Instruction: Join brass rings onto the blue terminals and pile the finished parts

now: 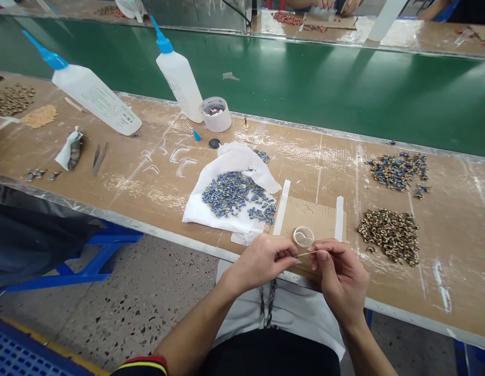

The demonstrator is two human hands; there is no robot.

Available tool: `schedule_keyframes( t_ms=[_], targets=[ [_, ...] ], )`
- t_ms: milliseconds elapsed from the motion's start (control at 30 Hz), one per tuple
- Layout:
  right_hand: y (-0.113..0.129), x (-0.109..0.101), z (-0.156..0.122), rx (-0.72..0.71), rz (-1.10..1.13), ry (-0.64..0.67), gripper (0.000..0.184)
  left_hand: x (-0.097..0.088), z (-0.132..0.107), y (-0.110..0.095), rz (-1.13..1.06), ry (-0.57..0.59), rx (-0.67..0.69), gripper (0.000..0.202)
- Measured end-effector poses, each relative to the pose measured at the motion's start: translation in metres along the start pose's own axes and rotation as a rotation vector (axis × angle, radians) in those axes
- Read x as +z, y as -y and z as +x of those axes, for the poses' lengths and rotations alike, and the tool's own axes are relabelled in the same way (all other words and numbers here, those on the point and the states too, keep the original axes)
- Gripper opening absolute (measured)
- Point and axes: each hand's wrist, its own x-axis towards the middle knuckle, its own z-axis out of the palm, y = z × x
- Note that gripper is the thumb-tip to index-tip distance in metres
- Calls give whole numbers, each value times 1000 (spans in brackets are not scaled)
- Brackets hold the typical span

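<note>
My left hand [262, 259] is pinched shut on a tiny dark part at its fingertips, too small to name. My right hand [338, 274] is closed on a thin wooden stick [307, 253] whose tip points left at that part. Both hands hover at the near table edge, just below a small clear round cap [303, 236] holding white glue. Left of the hands, a white cloth [227, 206] carries a heap of small blue parts [238, 196].
At the right lie a blue-grey pile [399, 169] and a brown-gold pile [389, 235]. Two squeeze bottles with blue nozzles [95, 96] [180, 78], a tape roll [216, 114], tweezers [99, 156] and a green conveyor belt [305, 78] lie beyond. Another person's hands [336, 6] show at the top.
</note>
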Motion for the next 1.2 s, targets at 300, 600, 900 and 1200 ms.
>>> schedule_keyframes(
  t_ms=[300,600,900,1200],
  targets=[
    [-2,1,-1,-71,-45,22,6,-1,1,2,34,10,33,6],
    [3,2,0,-87,33,71,12,0,-1,2,2,25,18,10],
    [5,3,1,-63,91,67,14,0,-1,0,9,-16,62,5],
    [10,6,21,-221,-205,-93,9,-3,-3,1,19,-50,98,4]
  ],
)
